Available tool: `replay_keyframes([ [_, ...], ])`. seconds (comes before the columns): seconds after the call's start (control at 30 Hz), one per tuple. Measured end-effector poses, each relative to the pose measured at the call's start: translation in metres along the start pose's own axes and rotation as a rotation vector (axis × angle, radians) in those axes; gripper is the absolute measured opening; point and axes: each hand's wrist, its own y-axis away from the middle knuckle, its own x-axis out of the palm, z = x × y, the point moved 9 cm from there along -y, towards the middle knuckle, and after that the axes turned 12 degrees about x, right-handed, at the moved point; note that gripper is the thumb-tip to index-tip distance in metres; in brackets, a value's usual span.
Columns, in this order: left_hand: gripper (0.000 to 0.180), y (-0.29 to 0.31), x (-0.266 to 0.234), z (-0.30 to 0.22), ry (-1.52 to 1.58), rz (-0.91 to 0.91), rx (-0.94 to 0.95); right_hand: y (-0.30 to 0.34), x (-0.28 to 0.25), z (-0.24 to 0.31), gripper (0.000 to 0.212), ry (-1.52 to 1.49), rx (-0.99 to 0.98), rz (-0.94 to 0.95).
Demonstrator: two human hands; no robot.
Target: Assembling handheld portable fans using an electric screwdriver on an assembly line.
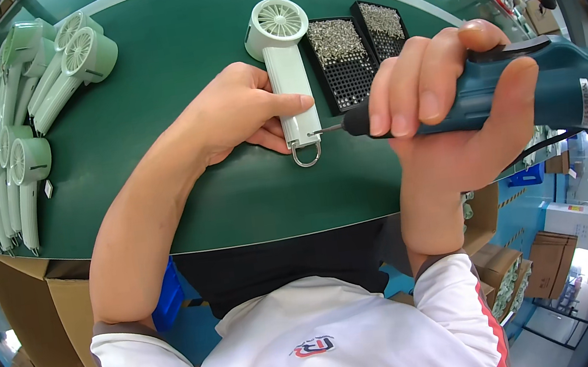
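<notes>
A pale green handheld fan (288, 73) lies on the green table, its round grille at the far end and a metal loop (307, 155) at its near end. My left hand (247, 111) grips the fan's handle, thumb across the top and fingers at its side. In my right hand (446, 100) is a teal electric screwdriver (556, 86), held sideways with the fingers wrapped round its body. Its thin bit (330, 129) points left and meets the handle's near end, close to the loop. Whether a screw sits under the tip is too small to tell.
Two black screw trays (343, 58) (383, 27) stand beyond the screwdriver, filled with small metal screws in their far parts. Several similar fans (28, 137) are piled at the table's left. Cardboard boxes (45, 320) and a blue bin (169, 296) stand below the table edge.
</notes>
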Motion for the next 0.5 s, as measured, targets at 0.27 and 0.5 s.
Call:
replay_keyframes([
  [0.27, 0.039, 0.001, 0.001, -0.003, -0.008, -0.004, 0.002, 0.004, 0.002, -0.007, 0.053, 0.142, 0.007, -0.034],
  [0.5, 0.039, 0.002, 0.000, -0.003, -0.009, -0.007, 0.008, 0.006, 0.007, -0.015, 0.049, 0.189, 0.018, -0.012],
])
